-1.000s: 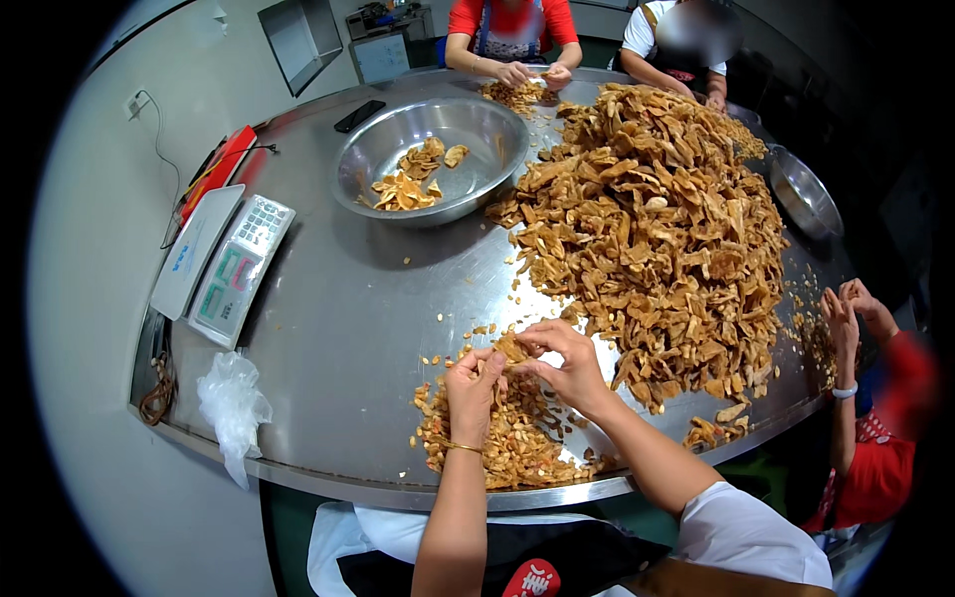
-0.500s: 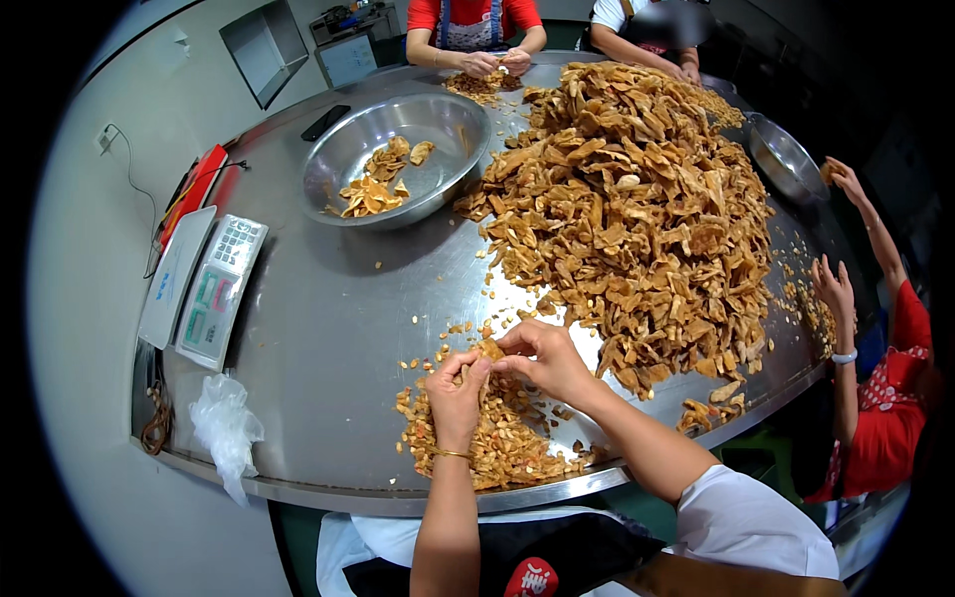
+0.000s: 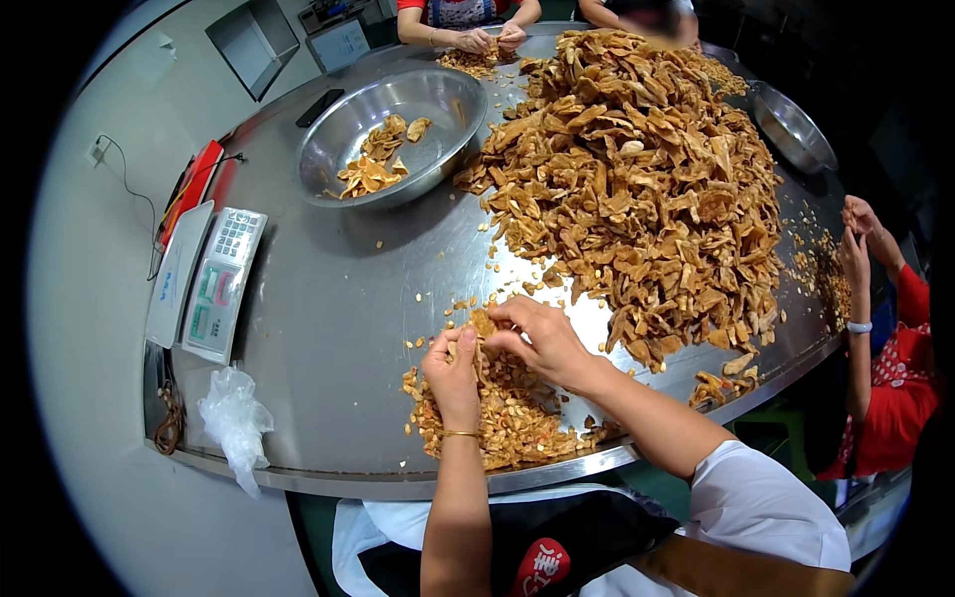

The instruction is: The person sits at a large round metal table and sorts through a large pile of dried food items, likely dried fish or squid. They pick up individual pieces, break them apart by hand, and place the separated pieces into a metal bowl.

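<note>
Together, the left hand (image 3: 453,370) and right hand (image 3: 532,338) pinch one brown dried piece (image 3: 483,323) between their fingertips, above the small heap (image 3: 497,423) at the steel tabletop's (image 3: 328,328) near edge.

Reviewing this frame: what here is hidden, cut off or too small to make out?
- Head view: the dried piece pinched between left hand and right hand is mostly covered by the fingers.
- The second steel bowl is cut by the dark fisheye rim.
- The co-worker in red is cut off at the right edge.
- The scale's keypad and display are too small to read.
</note>
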The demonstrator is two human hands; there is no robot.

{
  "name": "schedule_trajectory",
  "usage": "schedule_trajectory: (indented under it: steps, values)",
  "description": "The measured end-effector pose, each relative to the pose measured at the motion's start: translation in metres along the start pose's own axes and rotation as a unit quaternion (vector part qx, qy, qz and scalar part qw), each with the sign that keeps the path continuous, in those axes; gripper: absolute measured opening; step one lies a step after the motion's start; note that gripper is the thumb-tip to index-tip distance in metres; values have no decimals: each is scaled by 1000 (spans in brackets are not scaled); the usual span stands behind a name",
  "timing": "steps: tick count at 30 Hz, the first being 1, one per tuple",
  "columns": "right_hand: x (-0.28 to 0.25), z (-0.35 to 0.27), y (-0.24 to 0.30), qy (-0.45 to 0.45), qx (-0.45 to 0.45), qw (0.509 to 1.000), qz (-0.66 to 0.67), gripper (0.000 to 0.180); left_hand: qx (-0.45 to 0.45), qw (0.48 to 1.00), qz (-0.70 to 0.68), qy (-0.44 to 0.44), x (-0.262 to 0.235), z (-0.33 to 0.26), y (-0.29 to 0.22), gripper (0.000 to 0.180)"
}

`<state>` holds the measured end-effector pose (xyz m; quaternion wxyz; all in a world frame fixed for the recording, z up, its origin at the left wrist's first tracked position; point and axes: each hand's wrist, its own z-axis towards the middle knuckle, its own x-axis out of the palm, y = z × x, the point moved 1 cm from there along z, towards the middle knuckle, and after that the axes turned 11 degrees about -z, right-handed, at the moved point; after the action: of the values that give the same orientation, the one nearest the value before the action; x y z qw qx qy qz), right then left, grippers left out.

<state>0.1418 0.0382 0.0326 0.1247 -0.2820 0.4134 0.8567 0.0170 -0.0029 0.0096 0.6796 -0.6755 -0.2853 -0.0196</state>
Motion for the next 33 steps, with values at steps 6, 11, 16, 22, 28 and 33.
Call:
schedule_trajectory:
  steps: [6, 11, 16, 22, 28, 33]
  values:
    - [2, -5, 0, 31, 28, 998, -36, 32, -120, 992, -42, 6, 5, 0, -4, 24]
    - [1, 0, 5, 8, -12, 998, -54, 30, -28, 997, 48, 49, 6, 1, 0, 26]
    - [6, 2, 5, 8, 5, 1000, -13, 29, 33, 995, 83, 42, 5, 0, 2, 25]
    - [5, 1, 3, 72, 121, 987, 79, 28, 121, 975, 179, 59, 1, 0, 5, 23]
    - [4, -1, 1, 82, 169, 974, 126, 27, 188, 941, 274, 62, 6, -2, 0, 24]
    - [7, -2, 1, 55, 166, 980, 94, 26, 205, 929, 305, 52, 11, -1, 3, 23]
